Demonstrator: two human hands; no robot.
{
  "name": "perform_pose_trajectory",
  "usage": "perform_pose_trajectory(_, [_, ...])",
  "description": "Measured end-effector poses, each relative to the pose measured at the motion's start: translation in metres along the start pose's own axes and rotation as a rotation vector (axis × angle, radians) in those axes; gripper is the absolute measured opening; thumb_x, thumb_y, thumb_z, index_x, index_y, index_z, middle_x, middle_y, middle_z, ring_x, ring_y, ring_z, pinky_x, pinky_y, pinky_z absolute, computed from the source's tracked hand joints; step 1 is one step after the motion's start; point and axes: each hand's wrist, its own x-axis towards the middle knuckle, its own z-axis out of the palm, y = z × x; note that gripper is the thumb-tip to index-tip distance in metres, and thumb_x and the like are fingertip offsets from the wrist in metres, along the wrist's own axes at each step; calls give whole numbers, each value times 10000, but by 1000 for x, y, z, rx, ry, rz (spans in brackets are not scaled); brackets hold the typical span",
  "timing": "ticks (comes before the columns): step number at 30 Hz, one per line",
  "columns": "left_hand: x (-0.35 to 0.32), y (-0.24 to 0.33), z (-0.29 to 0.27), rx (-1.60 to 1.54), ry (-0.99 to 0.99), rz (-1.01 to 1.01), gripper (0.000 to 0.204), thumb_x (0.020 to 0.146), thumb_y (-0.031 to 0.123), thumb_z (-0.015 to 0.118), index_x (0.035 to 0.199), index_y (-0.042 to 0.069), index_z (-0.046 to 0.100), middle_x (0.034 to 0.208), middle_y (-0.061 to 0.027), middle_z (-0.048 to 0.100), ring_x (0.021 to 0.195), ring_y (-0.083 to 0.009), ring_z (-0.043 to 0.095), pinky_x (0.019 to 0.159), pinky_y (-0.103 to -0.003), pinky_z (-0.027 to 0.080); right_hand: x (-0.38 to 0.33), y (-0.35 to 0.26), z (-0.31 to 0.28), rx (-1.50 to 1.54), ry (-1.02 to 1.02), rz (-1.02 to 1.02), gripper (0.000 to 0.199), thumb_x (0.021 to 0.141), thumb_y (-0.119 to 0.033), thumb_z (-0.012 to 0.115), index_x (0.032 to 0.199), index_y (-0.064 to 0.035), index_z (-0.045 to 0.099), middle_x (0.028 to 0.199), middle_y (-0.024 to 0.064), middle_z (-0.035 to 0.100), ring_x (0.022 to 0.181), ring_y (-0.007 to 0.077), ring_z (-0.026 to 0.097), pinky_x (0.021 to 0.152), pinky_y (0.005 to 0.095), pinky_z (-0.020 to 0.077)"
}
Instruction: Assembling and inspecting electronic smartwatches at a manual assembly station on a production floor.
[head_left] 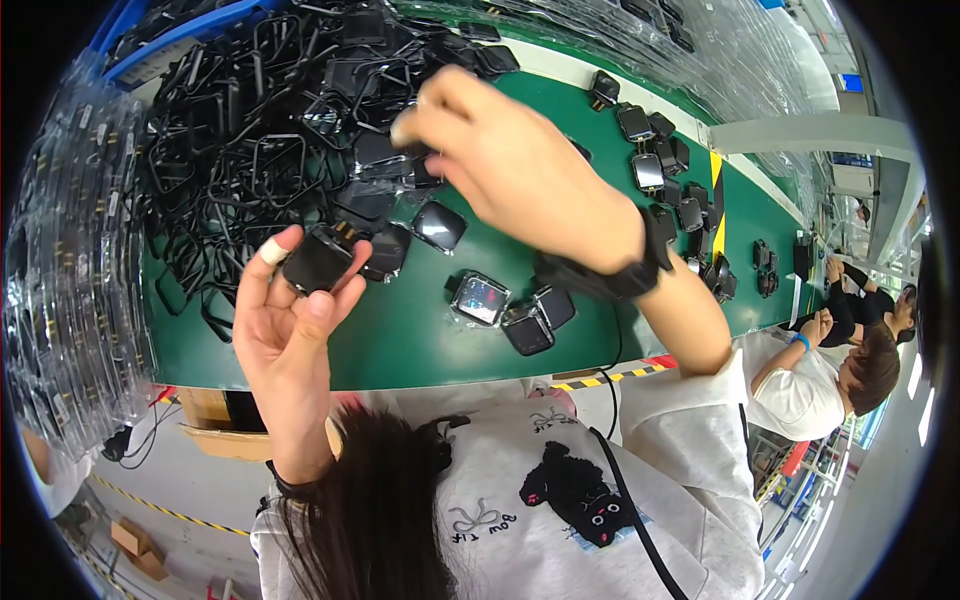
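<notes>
While the left hand (285,335) grips a square black gadget (318,264), the right hand (500,150) blurs by the black frames (243,115). Whether it's grasping anything, I can't tell!

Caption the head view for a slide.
Left hand holding a black device, right hand at a pile of black parts.

The floor (215,490) holds a seemingly open carton (136,545).
</notes>
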Motion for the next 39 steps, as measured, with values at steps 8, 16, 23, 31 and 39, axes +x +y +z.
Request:
perform_pose_trajectory(8, [-1,-5,1,1,-2,-8,423,869,-72,527,1270,-85,394,1155,-192,566,1100,-301,569,955,-352,477,19,12,-8,-95,139,-173,154,728,0,658,868,-1,592,996,107,521,894,291,552,769,361,471])
perform_pose_trajectory(16, [-3,-22,24,-110,-228,-57,635,850,176,666,1316,-121,353,1244,-209,517,1147,-297,536,989,-436,439,-27,-44,-24,285,-15,33,260,746,66,651,993,-18,651,906,105,507,632,162,566,561,264,460])
perform_pose_trajectory(23, [-8,-24,24,-40,-220,-129,457,863,25,602,1269,-105,439,1237,-179,533,1084,-238,571,925,-442,500,-42,-41,-2,546,95,294,206,782,4,685,983,-9,641,953,65,513,658,85,539,583,227,450])
perform_pose_trajectory(31, [-10,-17,8,-135,-105,-7,408,887,38,572,1262,-74,459,1166,-195,575,1052,-295,591,893,-417,524,-32,-40,15,766,19,448,185,822,6,645,988,37,569,1001,96,523,814,119,597,700,225,487])
perform_pose_trajectory(39, [-2,-10,-5,-52,52,82,427,930,84,525,1314,-49,392,1100,-153,612,1048,-295,600,898,-376,520,-42,-31,26,34,45,381,375,681,7,731,1004,-1,540,877,139,549,786,314,569,711,364,475])
